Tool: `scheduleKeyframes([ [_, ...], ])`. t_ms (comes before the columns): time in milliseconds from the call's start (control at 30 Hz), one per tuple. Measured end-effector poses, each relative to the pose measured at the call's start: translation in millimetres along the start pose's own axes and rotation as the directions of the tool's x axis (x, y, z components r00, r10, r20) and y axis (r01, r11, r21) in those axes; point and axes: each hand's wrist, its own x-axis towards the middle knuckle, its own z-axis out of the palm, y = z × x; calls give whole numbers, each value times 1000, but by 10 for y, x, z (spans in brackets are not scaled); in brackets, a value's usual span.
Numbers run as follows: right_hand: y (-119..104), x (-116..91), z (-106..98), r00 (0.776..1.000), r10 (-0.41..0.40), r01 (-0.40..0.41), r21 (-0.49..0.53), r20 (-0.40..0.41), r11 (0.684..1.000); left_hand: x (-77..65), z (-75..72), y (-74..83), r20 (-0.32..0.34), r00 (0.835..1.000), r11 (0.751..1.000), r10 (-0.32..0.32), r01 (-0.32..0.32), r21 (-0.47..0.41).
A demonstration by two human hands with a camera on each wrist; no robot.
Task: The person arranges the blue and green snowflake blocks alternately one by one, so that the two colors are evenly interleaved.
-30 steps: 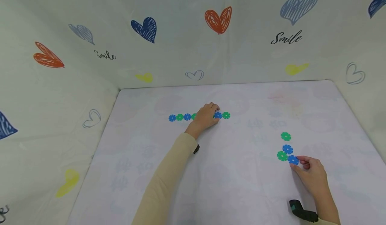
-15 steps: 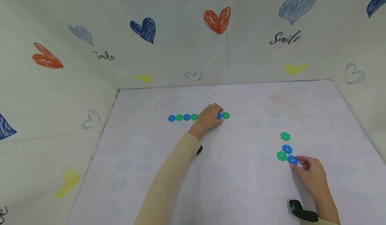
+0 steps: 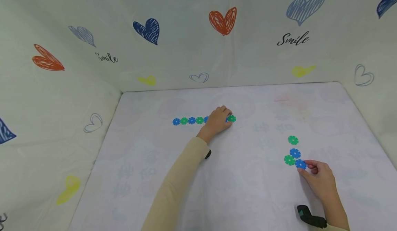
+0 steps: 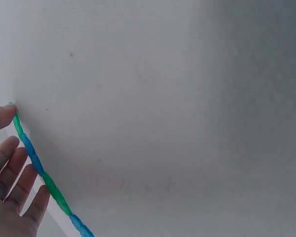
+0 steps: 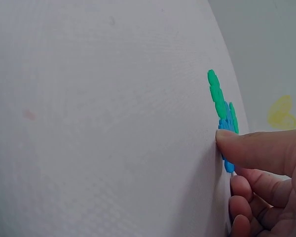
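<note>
1. The right hand [image 3: 321, 181] pinches a blue flower piece [image 3: 300, 164] with its thumb and fingers. That piece is on the right side of the table.
2. The left hand [image 3: 218, 121] reaches far out, over a row of flower pieces [image 3: 191, 120]. Its thumb touches the green end piece [image 3: 232, 118], but I cannot tell if the hand holds on or only touches. Its other fingers are next to the row.
3. The row goes side to side near the back of the table. From the left it goes blue, green, blue, green, blue. Then the hand hides some, and a bit of blue peeks out before the green end.
4. By the pinched piece, a green piece [image 3: 289, 160] sits just to the left. Another blue piece [image 3: 295, 153] is just behind. One more green piece [image 3: 293, 140] lies a little farther back, apart.
5. A black gadget [image 3: 311, 218] is at the right wrist. The left arm wears a cream sleeve [image 3: 176, 182].
6. The table [image 3: 242, 176] is white with faint marks. Behind it, a pale wall [image 3: 186, 0] has blue, orange and yellow hearts and the word "Smile".
</note>
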Motion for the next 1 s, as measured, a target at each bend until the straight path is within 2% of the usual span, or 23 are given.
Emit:
scheduleKeyframes([
  [400,-15,-9,-15,1000,-23,23,0,11,1000,-1,2,32,-6,1000,1000,-21,21,-6],
  [1000,-7,7,-2,1000,2,-2,0,14,1000,7,4,9,-29,999,998,-22,20,-67],
])
